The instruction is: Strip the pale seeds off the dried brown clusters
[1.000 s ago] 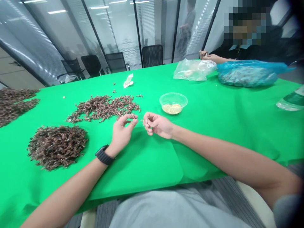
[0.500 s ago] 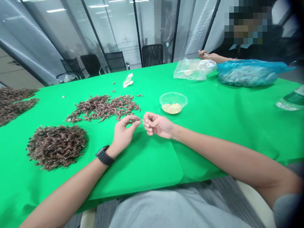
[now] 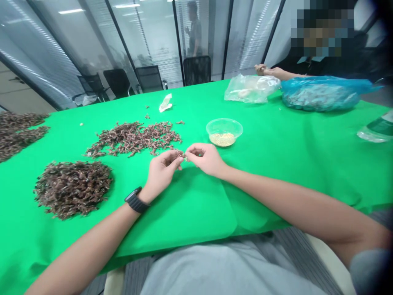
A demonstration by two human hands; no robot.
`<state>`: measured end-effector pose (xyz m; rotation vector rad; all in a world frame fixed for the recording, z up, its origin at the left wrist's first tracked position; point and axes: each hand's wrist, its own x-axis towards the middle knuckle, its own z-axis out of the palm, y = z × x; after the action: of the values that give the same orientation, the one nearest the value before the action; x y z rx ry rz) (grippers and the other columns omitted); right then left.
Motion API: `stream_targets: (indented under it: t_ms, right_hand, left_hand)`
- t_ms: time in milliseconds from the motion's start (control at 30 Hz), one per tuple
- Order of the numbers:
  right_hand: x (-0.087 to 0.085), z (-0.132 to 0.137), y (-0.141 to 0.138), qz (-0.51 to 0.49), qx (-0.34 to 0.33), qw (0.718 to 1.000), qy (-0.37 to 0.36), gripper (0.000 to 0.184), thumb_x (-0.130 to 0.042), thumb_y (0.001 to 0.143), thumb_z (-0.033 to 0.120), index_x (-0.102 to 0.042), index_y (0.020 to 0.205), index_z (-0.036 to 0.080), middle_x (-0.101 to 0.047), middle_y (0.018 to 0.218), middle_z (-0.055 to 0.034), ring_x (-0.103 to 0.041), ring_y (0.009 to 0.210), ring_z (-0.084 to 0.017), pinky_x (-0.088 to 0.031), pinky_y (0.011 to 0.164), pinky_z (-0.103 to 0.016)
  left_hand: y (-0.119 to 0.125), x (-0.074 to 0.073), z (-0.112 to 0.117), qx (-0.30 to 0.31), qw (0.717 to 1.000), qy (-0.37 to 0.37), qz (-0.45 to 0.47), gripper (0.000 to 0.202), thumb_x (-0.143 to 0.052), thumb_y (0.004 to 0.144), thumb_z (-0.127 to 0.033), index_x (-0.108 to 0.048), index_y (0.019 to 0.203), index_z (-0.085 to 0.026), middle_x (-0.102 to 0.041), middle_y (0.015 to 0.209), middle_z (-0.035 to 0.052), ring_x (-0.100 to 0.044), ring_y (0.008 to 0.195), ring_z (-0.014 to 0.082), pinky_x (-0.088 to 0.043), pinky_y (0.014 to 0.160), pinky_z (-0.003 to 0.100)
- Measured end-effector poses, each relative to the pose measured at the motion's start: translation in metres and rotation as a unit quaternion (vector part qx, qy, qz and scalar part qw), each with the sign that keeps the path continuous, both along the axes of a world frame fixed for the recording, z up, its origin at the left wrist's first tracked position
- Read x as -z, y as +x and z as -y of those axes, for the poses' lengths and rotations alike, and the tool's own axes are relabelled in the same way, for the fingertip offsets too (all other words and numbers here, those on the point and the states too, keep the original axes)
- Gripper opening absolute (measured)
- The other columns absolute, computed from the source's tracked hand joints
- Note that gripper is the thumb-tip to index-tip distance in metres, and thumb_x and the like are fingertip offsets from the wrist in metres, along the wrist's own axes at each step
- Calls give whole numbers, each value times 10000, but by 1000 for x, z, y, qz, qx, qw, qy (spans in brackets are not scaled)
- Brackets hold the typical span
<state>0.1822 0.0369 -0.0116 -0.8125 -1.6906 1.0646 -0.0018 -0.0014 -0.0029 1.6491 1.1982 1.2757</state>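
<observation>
Thumb and fingers of my left hand [image 3: 166,166] are pinched on a small brown piece, mostly covered by the fingertips. My right hand [image 3: 207,159] meets it there, thumb and forefinger pressed together at the same spot. A tiny pale bit shows between the fingertips; what my right hand grips is too small to name. Just beyond my hands lies a loose spread of small brown, twisted pieces [image 3: 135,138]. A denser heap of similar brown pieces [image 3: 73,188] sits left of my left wrist. Past my right hand stands a clear plastic bowl [image 3: 224,125] with small yellowish grains [image 3: 222,139] in it.
More brown pieces [image 3: 18,133] lie at the far left of the green cloth [image 3: 196,209]. A crumpled white wrapper [image 3: 166,102] is near the back. At the right are a clear bag [image 3: 251,89], a filled blue bag [image 3: 325,94] and a bottle [image 3: 377,127]. Another person's hand [image 3: 265,70] is behind the bags.
My right hand has turned palm-down and closed in on my left fingertips, where a small gap was before. My left hand has barely moved. A figure behind the glass has shifted left.
</observation>
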Motion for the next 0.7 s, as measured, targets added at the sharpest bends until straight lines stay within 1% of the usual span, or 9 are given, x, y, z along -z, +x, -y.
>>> stream_targets:
  t_ms: [67, 133, 200, 267, 367, 467, 600, 700]
  right_hand:
    - [-1, 3, 2, 62, 43, 990, 115, 154, -639, 879, 293, -704, 835, 160, -691, 705, -10, -541, 560, -100, -421, 556, -235]
    - [-1, 4, 3, 117, 60, 968, 212, 139, -617, 903, 264, -713, 868, 170, -713, 749, -11, -546, 570, -99, -434, 600, -243]
    - [-1, 3, 4, 154, 66, 943, 286, 147, -589, 926, 244, -719, 906, 177, -743, 830, -26, -582, 616, -113, -463, 669, -257]
    - [1, 2, 4, 180, 71, 923, 332, 169, -562, 949, 235, -721, 942, 177, -760, 884, -47, -635, 702, -143, -485, 740, -275]
    - [2, 0, 4, 211, 67, 906, 361, 192, -532, 969, 235, -716, 970, 178, -765, 923, -72, -680, 829, -186, -496, 799, -302]
    - [2, 0, 5, 253, 54, 896, 360, 208, -505, 982, 243, -706, 980, 187, -760, 986, -94, -684, 897, -214, -489, 826, -326]
    - [4, 2, 5, 305, 54, 880, 359, 240, -465, 999, 264, -690, 974, 182, -747, 967, -112, -666, 892, -231, -461, 807, -343]
    - [5, 2, 4, 335, 61, 860, 380, 273, -430, 1013, 263, -678, 947, 169, -736, 918, -115, -648, 854, -226, -434, 768, -337]
  left_hand:
    - [1, 2, 0, 7, 1000, -14, 13, 289, -740, 846, -365, -706, 1024, -140, -733, 860, 50, -662, 619, 132, -543, 625, 259]
    - [2, 3, 0, 11, 999, -31, 28, 338, -739, 848, -377, -700, 1075, -129, -749, 866, 65, -686, 636, 150, -563, 636, 271]
    - [3, 4, 0, 16, 998, -42, 41, 386, -736, 850, -388, -691, 1120, -115, -762, 880, 78, -701, 657, 162, -585, 662, 286]
    - [4, 4, 1, 20, 998, -45, 47, 419, -731, 854, -395, -688, 1152, -103, -771, 939, 96, -714, 694, 169, -606, 706, 307]
    - [5, 5, 2, 22, 998, -48, 47, 469, -724, 856, -410, -686, 1201, -95, -768, 1050, 120, -731, 773, 189, -623, 767, 340]
    - [5, 7, 2, 27, 997, -61, 47, 532, -727, 846, -432, -670, 1261, -104, -755, 1129, 128, -745, 844, 216, -625, 839, 389]
    - [5, 9, 1, 46, 995, -72, 55, 574, -713, 842, -453, -650, 1309, -125, -736, 1199, 120, -741, 941, 243, -601, 931, 452]
    - [6, 9, 2, 53, 994, -78, 50, 580, -700, 842, -451, -644, 1323, -132, -728, 1223, 113, -730, 986, 257, -591, 947, 472]
